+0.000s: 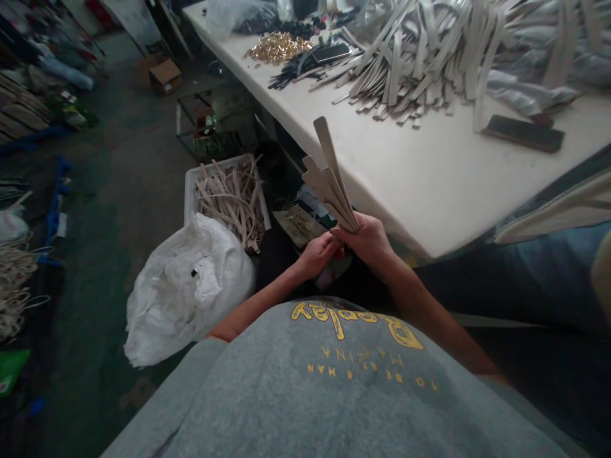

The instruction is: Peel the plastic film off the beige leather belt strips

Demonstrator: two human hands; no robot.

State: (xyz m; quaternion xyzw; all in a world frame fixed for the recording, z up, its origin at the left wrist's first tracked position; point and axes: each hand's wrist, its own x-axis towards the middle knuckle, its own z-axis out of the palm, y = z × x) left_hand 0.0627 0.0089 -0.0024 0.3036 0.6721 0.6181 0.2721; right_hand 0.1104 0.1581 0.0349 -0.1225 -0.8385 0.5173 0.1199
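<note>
In my right hand (370, 238) is a small fan of beige straps (331, 184) with rounded ends, pointing up and away from me. The fingers wrap around the lower part of the bundle. My left hand (317, 254) touches the right one just below the straps, its thumb and fingers pinched together. Whatever lies in that pinch is hidden. Both hands are in front of my body, beside the near corner of the white table (405, 197).
A heap of similar straps (415, 57), gold metal pieces (279, 48) and a dark flat block (524, 132) lie on the table. On the floor to the left stand a crate of strips (191, 194) and a white sack (186, 292). Someone's denim-clad leg (539, 267) is at right.
</note>
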